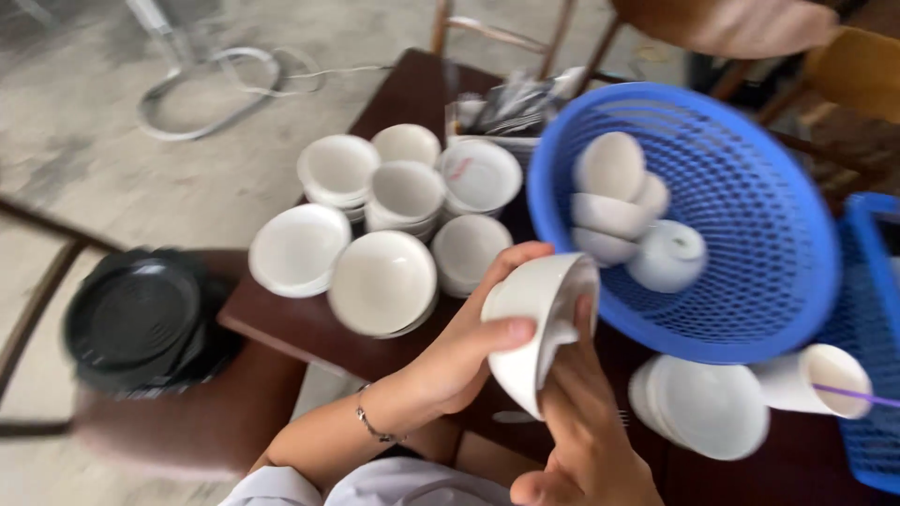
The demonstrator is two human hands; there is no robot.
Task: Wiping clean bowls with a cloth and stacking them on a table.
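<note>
You hold a white bowl in both hands.
Your left hand clasps the bowl with its thumb across the outside, and your right hand reaches up into it with its fingers inside. The blue basket of small bowls sits at two o'clock, and the stacked white bowls on the dark table at ten o'clock.

Two blue baskets; one black plate stack; one held bowl.
</note>
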